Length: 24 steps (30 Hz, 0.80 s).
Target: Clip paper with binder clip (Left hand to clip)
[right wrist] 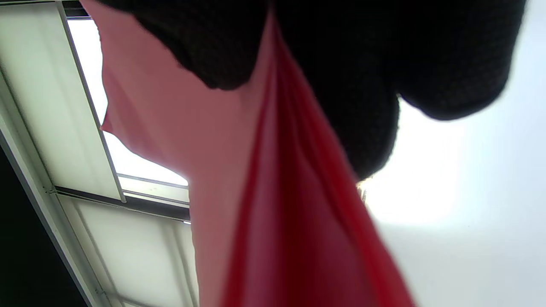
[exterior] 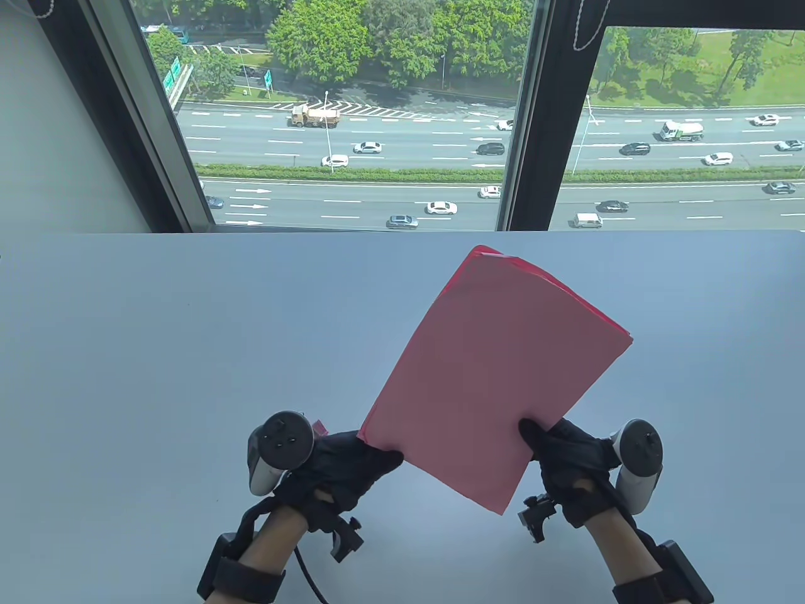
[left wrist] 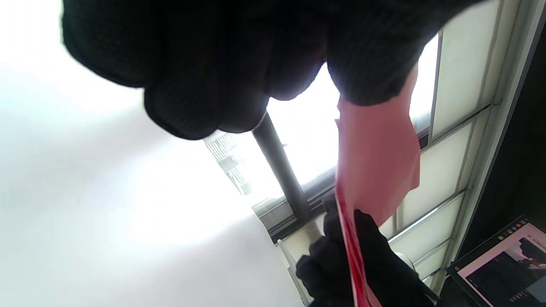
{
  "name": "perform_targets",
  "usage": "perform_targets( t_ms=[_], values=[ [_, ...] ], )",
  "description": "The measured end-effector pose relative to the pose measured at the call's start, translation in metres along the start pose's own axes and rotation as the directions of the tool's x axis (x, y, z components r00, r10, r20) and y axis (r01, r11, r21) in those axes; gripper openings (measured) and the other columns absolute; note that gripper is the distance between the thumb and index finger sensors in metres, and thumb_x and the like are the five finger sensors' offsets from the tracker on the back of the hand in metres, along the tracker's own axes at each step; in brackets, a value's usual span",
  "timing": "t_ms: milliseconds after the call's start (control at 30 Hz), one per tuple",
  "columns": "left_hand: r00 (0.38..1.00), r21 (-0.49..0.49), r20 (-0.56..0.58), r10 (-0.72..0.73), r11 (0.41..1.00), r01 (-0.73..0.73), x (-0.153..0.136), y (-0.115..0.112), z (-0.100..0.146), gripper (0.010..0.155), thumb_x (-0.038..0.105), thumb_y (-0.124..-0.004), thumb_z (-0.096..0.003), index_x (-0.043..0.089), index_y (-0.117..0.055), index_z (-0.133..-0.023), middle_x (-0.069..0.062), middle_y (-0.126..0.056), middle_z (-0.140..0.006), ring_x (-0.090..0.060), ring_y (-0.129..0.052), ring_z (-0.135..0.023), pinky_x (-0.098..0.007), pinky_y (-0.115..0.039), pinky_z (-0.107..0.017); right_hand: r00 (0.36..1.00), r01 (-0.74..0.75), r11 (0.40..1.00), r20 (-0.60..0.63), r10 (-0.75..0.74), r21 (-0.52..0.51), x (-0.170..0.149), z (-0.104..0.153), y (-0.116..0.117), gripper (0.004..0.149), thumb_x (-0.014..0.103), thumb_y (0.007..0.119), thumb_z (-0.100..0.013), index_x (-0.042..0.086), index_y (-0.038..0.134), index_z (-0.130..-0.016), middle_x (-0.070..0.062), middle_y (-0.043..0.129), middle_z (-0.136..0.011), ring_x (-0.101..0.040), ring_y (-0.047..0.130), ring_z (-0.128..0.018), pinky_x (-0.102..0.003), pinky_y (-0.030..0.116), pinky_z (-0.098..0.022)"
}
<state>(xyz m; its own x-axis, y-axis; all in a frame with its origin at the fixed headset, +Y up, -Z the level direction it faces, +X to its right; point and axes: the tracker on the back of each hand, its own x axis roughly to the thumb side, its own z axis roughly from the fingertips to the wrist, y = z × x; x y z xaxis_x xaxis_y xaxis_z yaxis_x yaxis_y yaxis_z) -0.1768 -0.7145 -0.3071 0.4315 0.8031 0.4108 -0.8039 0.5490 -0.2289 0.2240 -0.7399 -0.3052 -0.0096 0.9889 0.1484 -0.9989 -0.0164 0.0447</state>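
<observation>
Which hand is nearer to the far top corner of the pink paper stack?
Right, slightly. The right hand grips the stack's near right edge; the left hand holds its near left corner, a bit farther away.

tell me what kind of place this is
Probably an upper-floor office: a plain white table set against a large window overlooking a multi-lane highway far below, and a computer screen nearby.

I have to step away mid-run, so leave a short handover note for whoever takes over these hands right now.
Left hand: holds the near left corner of the pink paper stack.
Right hand: grips the stack's near right edge, thumb on top.
The stack is held tilted above the table.
Done: sheets gathered. No binder clip can be made out.
Left: clip the stack with the left hand.
</observation>
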Motion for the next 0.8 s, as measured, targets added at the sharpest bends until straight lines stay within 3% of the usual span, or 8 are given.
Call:
perform_targets(
  t_ms=[133, 200, 267, 300, 467, 533, 667, 800],
  values=[
    [0.967, 0.286, -0.068, -0.246, 0.924, 0.255, -0.012, 0.047, 0.011, 0.053, 0.039, -0.082, -0.0476, 0.019, -0.083, -0.097, -0.012, -0.095, -0.089, -0.038, -0.097, -0.071, -0.055, -0.079, -0.052, 0.995, -0.089, 0.996, -0.048, 0.089, 0.007, -0.002, -0.004, -0.014, 0.044, 0.03, 0.082, -0.043, 0.01, 0.091, -0.081, -0.004, 0.107, -0.054, -0.026, 0.108, -0.037, -0.047, 0.086, -0.033],
    [0.921, 0.334, -0.164, -0.354, 0.858, 0.39, -0.019, 0.06, 0.017, 0.053, 0.04, -0.083, -0.0473, 0.02, -0.085, -0.096, -0.01, -0.094, -0.091, -0.037, -0.096, -0.073, -0.054, -0.078, -0.052, 0.985, -0.157, 0.987, -0.066, 0.158, 0.029, -0.004, -0.006, -0.017, 0.044, 0.03, 0.082, -0.043, 0.01, 0.091, -0.08, -0.004, 0.107, -0.053, -0.026, 0.107, -0.036, -0.047, 0.086, -0.033],
    [0.847, 0.283, -0.289, -0.446, 0.806, 0.52, -0.026, 0.067, 0.019, 0.055, 0.043, -0.084, -0.0468, 0.02, -0.085, -0.096, -0.01, -0.09, -0.094, -0.038, -0.093, -0.076, -0.054, -0.077, -0.053, 0.977, -0.19, 0.98, -0.088, 0.196, 0.064, -0.006, -0.007, -0.016, 0.044, 0.03, 0.082, -0.043, 0.009, 0.092, -0.08, -0.004, 0.107, -0.053, -0.026, 0.107, -0.036, -0.047, 0.086, -0.033],
    [0.796, 0.205, -0.362, -0.485, 0.792, 0.576, -0.031, 0.069, 0.019, 0.056, 0.046, -0.085, -0.0463, 0.021, -0.084, -0.097, -0.01, -0.087, -0.097, -0.037, -0.09, -0.08, -0.054, -0.077, -0.054, 0.973, -0.201, 0.976, -0.1, 0.209, 0.084, -0.007, -0.007, -0.014, 0.044, 0.03, 0.082, -0.043, 0.009, 0.092, -0.08, -0.004, 0.107, -0.052, -0.026, 0.107, -0.036, -0.048, 0.086, -0.033],
    [0.688, -0.024, -0.49, -0.535, 0.798, 0.603, -0.053, 0.062, 0.016, 0.06, 0.05, -0.087, -0.0451, 0.019, -0.085, -0.097, -0.013, -0.081, -0.102, -0.04, -0.084, -0.084, -0.056, -0.074, -0.055, 0.95, -0.247, 0.951, -0.147, 0.276, 0.188, -0.014, -0.009, -0.006, 0.044, 0.03, 0.083, -0.043, 0.009, 0.092, -0.08, -0.005, 0.107, -0.053, -0.027, 0.107, -0.036, -0.048, 0.086, -0.033],
    [0.669, -0.063, -0.492, -0.557, 0.789, 0.611, -0.058, 0.058, 0.013, 0.06, 0.05, -0.088, -0.0449, 0.019, -0.085, -0.096, -0.013, -0.082, -0.101, -0.04, -0.085, -0.083, -0.056, -0.074, -0.055, 0.94, -0.26, 0.939, -0.164, 0.299, 0.226, -0.016, -0.009, -0.003, 0.044, 0.03, 0.083, -0.043, 0.008, 0.092, -0.08, -0.005, 0.107, -0.053, -0.027, 0.107, -0.036, -0.049, 0.085, -0.033],
    [0.577, -0.124, -0.449, -0.682, 0.687, 0.716, -0.058, 0.047, 0.004, 0.06, 0.052, -0.089, -0.0435, 0.02, -0.087, -0.095, -0.012, -0.087, -0.098, -0.04, -0.089, -0.079, -0.056, -0.076, -0.053, 0.922, -0.28, 0.914, -0.184, 0.341, 0.293, -0.019, -0.009, 0.001, 0.044, 0.029, 0.082, -0.043, 0.008, 0.092, -0.08, -0.005, 0.107, -0.052, -0.028, 0.107, -0.036, -0.049, 0.085, -0.034],
    [0.54, -0.147, -0.43, -0.723, 0.647, 0.748, -0.056, 0.037, -0.002, 0.055, 0.05, -0.091, -0.0428, 0.02, -0.09, -0.09, -0.011, -0.09, -0.096, -0.04, -0.092, -0.077, -0.055, -0.077, -0.052, 0.915, -0.285, 0.904, -0.19, 0.355, 0.319, -0.021, -0.01, 0.003, 0.044, 0.029, 0.082, -0.043, 0.008, 0.092, -0.08, -0.006, 0.107, -0.052, -0.028, 0.107, -0.036, -0.049, 0.085, -0.034]
  ],
)
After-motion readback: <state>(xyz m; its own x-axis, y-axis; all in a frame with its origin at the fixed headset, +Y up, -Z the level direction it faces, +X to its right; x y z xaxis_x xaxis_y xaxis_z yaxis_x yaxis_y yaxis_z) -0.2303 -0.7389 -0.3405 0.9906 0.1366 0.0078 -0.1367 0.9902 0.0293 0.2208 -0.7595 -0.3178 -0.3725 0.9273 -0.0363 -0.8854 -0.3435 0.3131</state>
